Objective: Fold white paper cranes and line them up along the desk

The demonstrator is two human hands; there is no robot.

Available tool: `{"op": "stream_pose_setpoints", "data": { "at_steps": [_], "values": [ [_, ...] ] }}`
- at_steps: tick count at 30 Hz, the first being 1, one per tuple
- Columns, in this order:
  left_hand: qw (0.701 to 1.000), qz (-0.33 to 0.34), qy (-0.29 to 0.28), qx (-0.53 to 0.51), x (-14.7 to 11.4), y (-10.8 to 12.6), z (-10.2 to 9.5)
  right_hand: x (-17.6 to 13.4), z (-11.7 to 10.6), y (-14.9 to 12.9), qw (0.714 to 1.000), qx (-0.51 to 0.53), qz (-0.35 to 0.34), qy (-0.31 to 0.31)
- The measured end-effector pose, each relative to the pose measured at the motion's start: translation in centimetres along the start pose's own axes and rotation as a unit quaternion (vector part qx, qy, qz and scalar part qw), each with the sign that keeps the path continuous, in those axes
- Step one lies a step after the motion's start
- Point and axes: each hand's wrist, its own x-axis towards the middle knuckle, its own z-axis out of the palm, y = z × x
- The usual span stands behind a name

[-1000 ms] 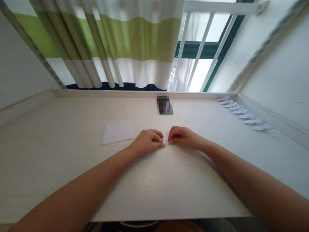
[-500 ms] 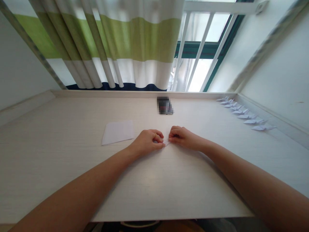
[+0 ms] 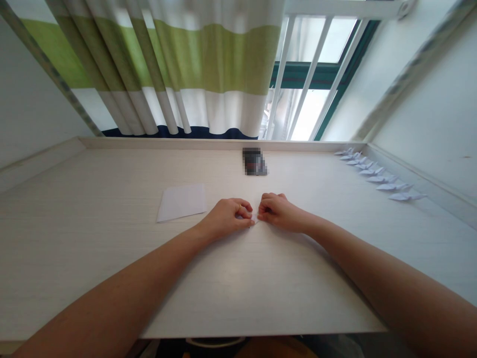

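Observation:
Near the middle of the white table, my left hand (image 3: 233, 215) pinches a small piece of folded white paper (image 3: 255, 218) between thumb and fingers. From the other side, my right hand (image 3: 275, 210) closes its fingertips on the same paper. Most of the paper is hidden by the fingers, so its folded shape does not show clearly. To the left of my left hand lies a flat stack or sheet of white paper (image 3: 182, 202).
Several folded paper cranes (image 3: 393, 187) stand in a row along the right side of the table (image 3: 238, 288). A dark, pixelated object (image 3: 255, 161) lies by the back ledge. Behind the table are a striped curtain (image 3: 208, 59) and white window bars (image 3: 309, 74).
My right hand has shifted slightly left, closer to my left hand, with the paper still between them. My left hand has barely moved.

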Motion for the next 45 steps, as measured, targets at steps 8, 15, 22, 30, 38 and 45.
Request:
{"op": "stream_pose_setpoints", "data": {
  "at_steps": [8, 15, 22, 30, 38, 45],
  "values": [
    [1.000, 0.006, -0.007, 0.007, 0.0, 0.0, -0.1, -0.3, -0.2, 0.0, 0.999, 0.037, 0.017, -0.002],
    [1.000, -0.003, -0.011, 0.004, 0.0, 0.0, -0.1, -0.2, 0.1, -0.2, 0.999, 0.031, 0.026, 0.003],
    [1.000, 0.002, -0.010, 0.002, 0.0, 0.0, -0.1, 0.1, -0.2, -1.0, 0.997, 0.018, 0.070, -0.003],
    [1.000, 0.008, -0.013, 0.005, -0.1, 0.0, -0.2, 0.3, -0.6, -1.4, 0.994, 0.034, 0.099, -0.014],
    [1.000, -0.025, 0.002, -0.016, 0.0, 0.2, 0.0, 0.4, -0.7, -1.3, 0.993, 0.051, 0.108, -0.024],
    [0.999, -0.027, 0.002, -0.016, -0.1, 0.2, 0.0, 0.4, -0.8, -1.5, 0.991, 0.056, 0.122, -0.024]
  ]
}}
